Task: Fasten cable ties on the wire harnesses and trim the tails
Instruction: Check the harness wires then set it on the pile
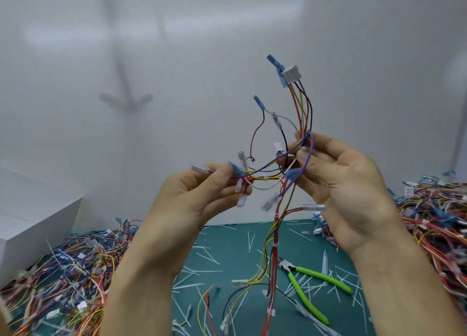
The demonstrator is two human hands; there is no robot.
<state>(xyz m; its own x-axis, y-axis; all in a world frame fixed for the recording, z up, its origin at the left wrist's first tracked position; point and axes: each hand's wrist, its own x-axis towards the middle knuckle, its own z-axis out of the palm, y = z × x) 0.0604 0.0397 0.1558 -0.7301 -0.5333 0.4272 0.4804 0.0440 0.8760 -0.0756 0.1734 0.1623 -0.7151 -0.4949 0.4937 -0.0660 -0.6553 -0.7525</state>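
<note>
I hold a multicoloured wire harness [267,177] up in front of me, between both hands. My left hand [199,199] pinches one bundle end near blue and white terminals. My right hand [336,181] pinches the wires where they branch, at a small white cable tie [302,149]. A white connector block [292,73] stands at the top of the harness. A fastened white tie [265,178] sits on the stretch between my hands. The harness's long red and yellow tail [274,247] hangs down to the green mat [227,237].
Green-handled cutters [313,282] lie on the mat at the lower right, among several trimmed white tie tails [202,267]. Piles of harnesses lie at the left [63,280] and at the right [434,214]. A white box [30,216] stands far left.
</note>
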